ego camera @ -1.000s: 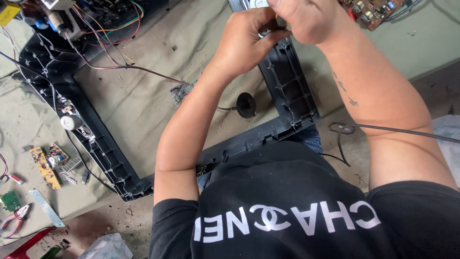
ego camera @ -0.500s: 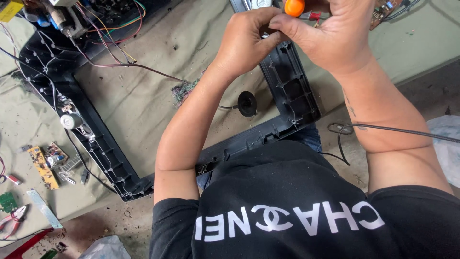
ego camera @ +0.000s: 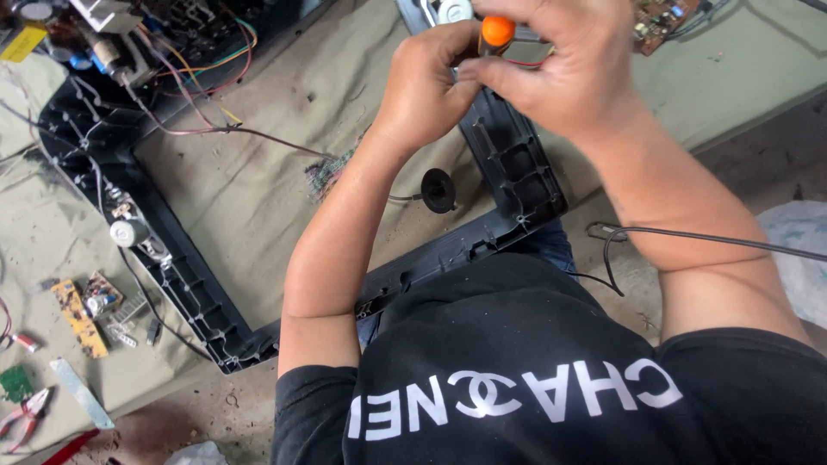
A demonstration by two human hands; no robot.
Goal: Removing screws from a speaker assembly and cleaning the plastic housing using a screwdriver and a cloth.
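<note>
Both hands are raised together over the far right side of a black plastic frame (ego camera: 517,172) that lies on a beige cloth. My right hand (ego camera: 564,82) is wrapped around a screwdriver with an orange handle (ego camera: 498,32), and only the handle's end shows above the fingers. My left hand (ego camera: 426,82) is curled against it from the left, fingertips pinched at the tool just below the handle. The tool's tip is hidden behind my hands. A white and silver part (ego camera: 448,10) sits right behind them at the top edge.
A black round cap on a wire (ego camera: 438,189) lies inside the frame. Coloured wires and electronics (ego camera: 172,43) fill the top left. Small circuit boards (ego camera: 77,306), a metal strip (ego camera: 80,393) and red-handled pliers (ego camera: 26,413) lie at the left. A black cable (ego camera: 689,237) runs right.
Both hands have come lower in the view and closer to the camera. The orange handle, hidden one second ago, now shows above my right hand's fingers.
</note>
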